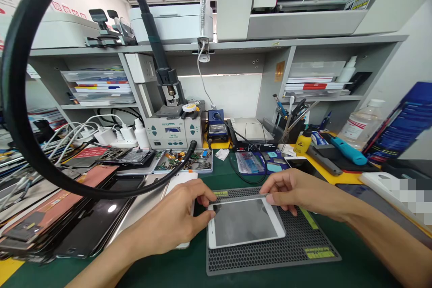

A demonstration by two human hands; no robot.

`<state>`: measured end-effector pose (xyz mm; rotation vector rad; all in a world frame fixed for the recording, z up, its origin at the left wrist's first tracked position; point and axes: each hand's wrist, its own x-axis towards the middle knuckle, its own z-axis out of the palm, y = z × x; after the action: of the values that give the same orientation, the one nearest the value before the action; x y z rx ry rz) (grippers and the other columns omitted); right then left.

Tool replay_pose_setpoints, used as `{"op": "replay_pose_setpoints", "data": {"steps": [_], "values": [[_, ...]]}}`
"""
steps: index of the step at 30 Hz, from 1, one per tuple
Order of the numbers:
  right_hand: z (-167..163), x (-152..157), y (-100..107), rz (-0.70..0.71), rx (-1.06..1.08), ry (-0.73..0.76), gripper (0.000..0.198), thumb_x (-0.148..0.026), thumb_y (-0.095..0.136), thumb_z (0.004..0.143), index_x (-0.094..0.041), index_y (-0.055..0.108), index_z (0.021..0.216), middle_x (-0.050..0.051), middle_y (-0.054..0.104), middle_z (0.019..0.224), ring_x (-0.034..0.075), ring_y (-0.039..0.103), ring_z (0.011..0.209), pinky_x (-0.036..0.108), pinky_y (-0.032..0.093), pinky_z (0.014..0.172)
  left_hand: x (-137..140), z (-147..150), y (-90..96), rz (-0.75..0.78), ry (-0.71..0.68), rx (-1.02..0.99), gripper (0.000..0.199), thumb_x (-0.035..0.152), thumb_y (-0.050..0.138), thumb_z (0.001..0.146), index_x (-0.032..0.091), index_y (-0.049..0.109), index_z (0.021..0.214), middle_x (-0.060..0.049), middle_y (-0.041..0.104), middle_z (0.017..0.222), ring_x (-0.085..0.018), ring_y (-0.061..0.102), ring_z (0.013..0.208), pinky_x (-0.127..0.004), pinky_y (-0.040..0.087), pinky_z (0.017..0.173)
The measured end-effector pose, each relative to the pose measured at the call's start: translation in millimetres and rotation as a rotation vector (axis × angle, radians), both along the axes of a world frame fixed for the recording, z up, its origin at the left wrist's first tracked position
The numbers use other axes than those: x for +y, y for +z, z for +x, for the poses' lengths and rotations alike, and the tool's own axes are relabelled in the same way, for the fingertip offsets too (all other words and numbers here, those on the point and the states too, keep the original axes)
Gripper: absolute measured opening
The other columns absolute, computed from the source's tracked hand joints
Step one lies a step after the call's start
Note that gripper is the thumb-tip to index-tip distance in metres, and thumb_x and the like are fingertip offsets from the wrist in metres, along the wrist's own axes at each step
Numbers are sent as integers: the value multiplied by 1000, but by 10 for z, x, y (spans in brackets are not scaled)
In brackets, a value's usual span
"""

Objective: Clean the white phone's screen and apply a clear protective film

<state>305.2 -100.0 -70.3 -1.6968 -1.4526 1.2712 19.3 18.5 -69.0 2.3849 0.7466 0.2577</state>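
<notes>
A small tablet (245, 222) with a white frame and a dark grey screen lies face up on a grey honeycomb-patterned mat (270, 252). My left hand (178, 218) grips its left side near the far corner, thumb on the white bezel and fingers curled beyond the edge. At the far right corner, my right hand (286, 189) pinches the edge between thumb and fingers. A thin greyish layer shows along the tablet's far and right edges; whether it is a film or a case I cannot tell.
Stacked phone and tablet parts (97, 220) lie left. Behind are a tray of small parts (182, 162), a hot-air station (173, 128) and a soldering iron base (217, 126). A black hose (20, 99) loops across the left. A clear bottle (362, 123) stands right.
</notes>
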Motion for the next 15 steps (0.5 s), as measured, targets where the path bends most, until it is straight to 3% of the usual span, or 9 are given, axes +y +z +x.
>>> {"op": "replay_pose_setpoints", "data": {"steps": [8,15], "values": [[-47,7,37,10,-26,-20,33,-47,73,79,-19,71,94,1,60,75,14,56,67,19,45,49,10,-18,-41,-11,-9,20,16,39,57,88,28,61,99,2,61,97,-14,52,72,-26,37,62],[-36,0,43,4,-39,-1,31,-45,71,82,-18,71,96,2,61,77,14,56,69,19,46,49,-45,17,96,-9,6,76,16,38,57,88,26,62,97,1,62,97,-15,53,75,-26,37,61]]}}
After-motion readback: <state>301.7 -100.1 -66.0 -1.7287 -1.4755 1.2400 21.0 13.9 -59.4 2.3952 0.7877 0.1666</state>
